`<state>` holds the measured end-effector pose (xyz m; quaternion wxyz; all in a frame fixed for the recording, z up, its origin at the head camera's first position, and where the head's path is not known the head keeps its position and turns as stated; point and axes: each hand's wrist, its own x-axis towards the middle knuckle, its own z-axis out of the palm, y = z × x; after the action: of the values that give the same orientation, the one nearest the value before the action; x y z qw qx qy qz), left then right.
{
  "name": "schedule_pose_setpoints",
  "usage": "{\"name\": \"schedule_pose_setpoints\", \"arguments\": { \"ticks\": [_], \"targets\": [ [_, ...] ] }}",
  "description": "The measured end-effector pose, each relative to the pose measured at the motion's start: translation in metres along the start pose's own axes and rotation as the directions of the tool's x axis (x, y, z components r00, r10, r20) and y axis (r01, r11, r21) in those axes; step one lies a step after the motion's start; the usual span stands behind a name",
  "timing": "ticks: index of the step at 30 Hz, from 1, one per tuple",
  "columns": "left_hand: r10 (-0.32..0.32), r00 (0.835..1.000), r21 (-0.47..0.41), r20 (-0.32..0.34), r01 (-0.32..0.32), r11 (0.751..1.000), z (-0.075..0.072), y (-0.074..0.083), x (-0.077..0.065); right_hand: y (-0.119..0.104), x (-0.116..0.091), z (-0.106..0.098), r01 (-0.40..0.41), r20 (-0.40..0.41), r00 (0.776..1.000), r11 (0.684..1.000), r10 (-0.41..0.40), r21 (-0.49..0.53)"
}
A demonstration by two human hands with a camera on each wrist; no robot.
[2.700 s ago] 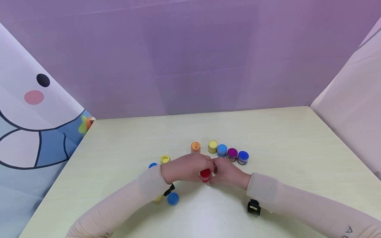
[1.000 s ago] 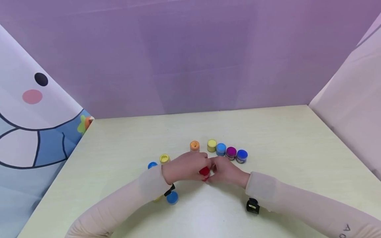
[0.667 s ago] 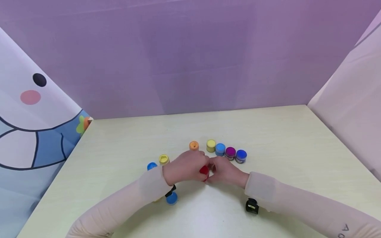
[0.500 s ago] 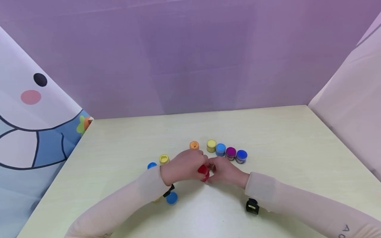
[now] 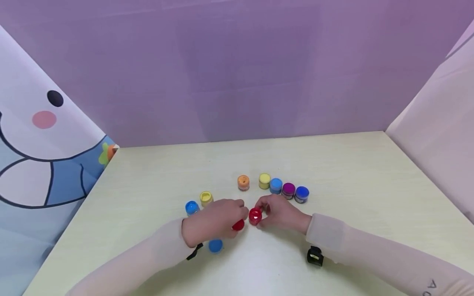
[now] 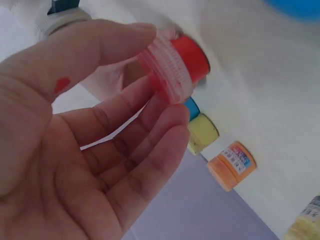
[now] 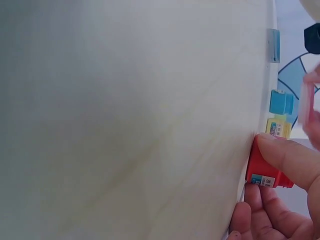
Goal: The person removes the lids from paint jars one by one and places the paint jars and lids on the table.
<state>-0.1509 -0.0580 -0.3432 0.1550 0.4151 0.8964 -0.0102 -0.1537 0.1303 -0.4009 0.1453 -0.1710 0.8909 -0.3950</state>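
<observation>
My left hand (image 5: pixel 216 218) pinches a red screw lid (image 5: pixel 238 225) between thumb and fingers, a short way left of a small red paint jar (image 5: pixel 255 216). In the left wrist view the clear-rimmed lid (image 6: pixel 170 72) is tilted on its side, and a red smear marks the base of the thumb. My right hand (image 5: pixel 283 211) grips the jar, which is uncapped, with glossy red paint showing in its mouth. From the right wrist, the thumb lies along one side of the labelled red jar (image 7: pixel 264 162), standing on the table, and fingers lie on the other side.
Behind stand an orange jar (image 5: pixel 243 183) and a row of yellow (image 5: pixel 264 181), light blue (image 5: pixel 275 186), purple (image 5: pixel 288 190) and dark blue (image 5: pixel 301 194) jars. An uncapped blue jar (image 5: pixel 192 207), an uncapped yellow jar (image 5: pixel 206 198) and a blue lid (image 5: pixel 215 246) lie around my left arm.
The red lid has come off the jar and moved left and nearer with my left hand, uncovering the jar's mouth. My right hand has stayed on the jar.
</observation>
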Motion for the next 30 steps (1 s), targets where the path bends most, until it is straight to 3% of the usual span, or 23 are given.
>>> {"name": "schedule_pose_setpoints", "arguments": {
  "ticks": [7,14,24,30],
  "targets": [
    [0.052,0.995,0.044,0.081,-0.056,0.997,0.011,0.006,-0.011,0.003,0.001,-0.001,-0.004,-0.007,1.0,1.0,0.004,-0.004],
    [0.049,0.992,0.013,0.117,-0.051,0.999,0.019,0.007,-0.014,0.005,0.0,-0.001,0.003,-0.016,1.0,1.0,-0.003,-0.003],
    [0.053,0.992,0.009,0.111,-0.055,0.998,0.028,0.005,-0.013,0.002,0.0,0.0,-0.018,-0.01,1.0,1.0,0.018,-0.008],
    [0.04,0.992,-0.014,0.12,-0.039,0.999,0.019,0.004,-0.015,0.001,0.002,0.001,-0.038,-0.004,0.999,0.999,0.038,-0.013]
  ]
}}
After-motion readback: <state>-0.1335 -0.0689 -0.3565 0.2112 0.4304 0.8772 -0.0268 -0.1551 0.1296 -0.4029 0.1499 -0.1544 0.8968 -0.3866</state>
